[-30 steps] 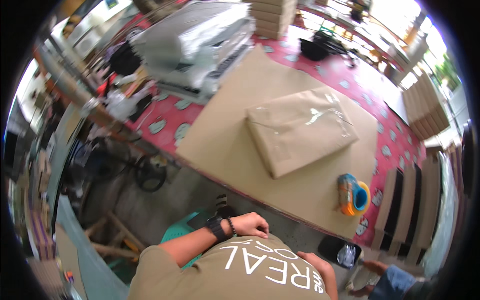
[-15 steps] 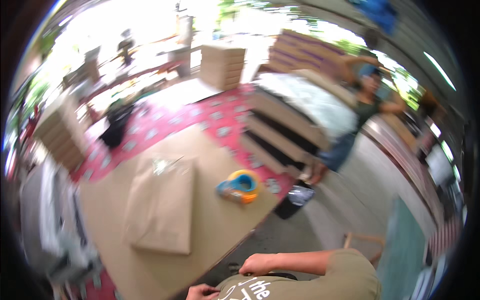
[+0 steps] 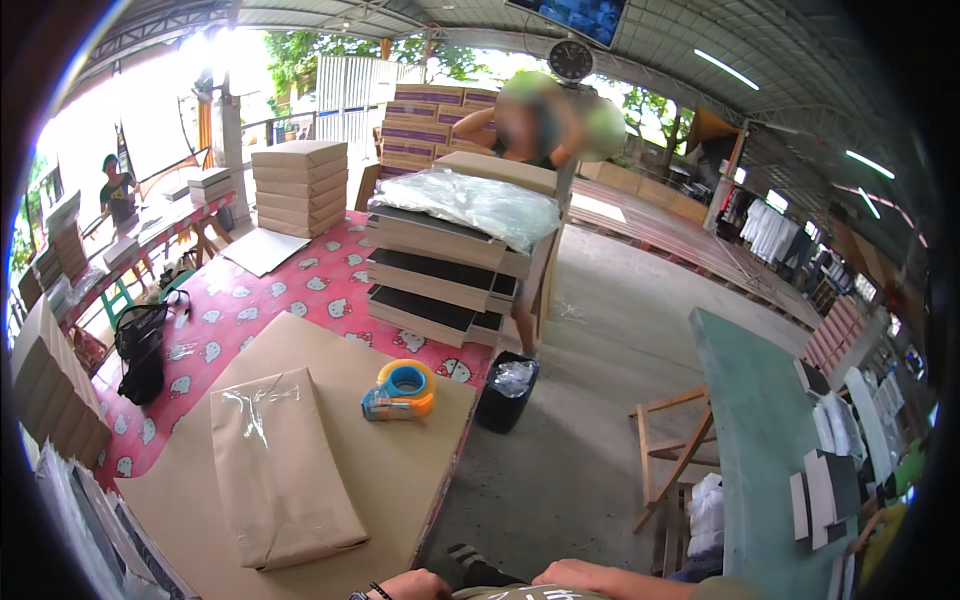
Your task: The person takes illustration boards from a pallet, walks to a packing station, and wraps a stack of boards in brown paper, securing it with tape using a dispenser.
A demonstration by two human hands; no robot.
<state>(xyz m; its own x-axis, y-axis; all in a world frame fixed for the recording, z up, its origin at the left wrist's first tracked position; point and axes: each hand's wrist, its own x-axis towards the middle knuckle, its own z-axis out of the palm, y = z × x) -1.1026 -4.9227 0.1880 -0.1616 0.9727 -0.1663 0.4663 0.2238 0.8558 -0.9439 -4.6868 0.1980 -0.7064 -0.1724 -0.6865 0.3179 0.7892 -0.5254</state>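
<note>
Down at the lower edge, the person's left hand point(image 3: 412, 585) and right hand point(image 3: 585, 574) rest against the body, loosely curled and holding nothing. Just ahead, the brown paper-wrapped parcel point(image 3: 282, 468) lies flat on the cardboard sheet point(image 3: 400, 470), its taped seam up. Beyond it sits the orange tape dispenser point(image 3: 401, 391), well apart from both hands. Judging by this, pressing the seams flat before more tape would serve best.

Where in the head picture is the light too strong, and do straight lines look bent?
Head view: daylight washes out the upper left, behind the stacked boxes; the wrapped parcel and tape dispenser look sharp; the green table edge curves near the rim; the corners are black.
</note>
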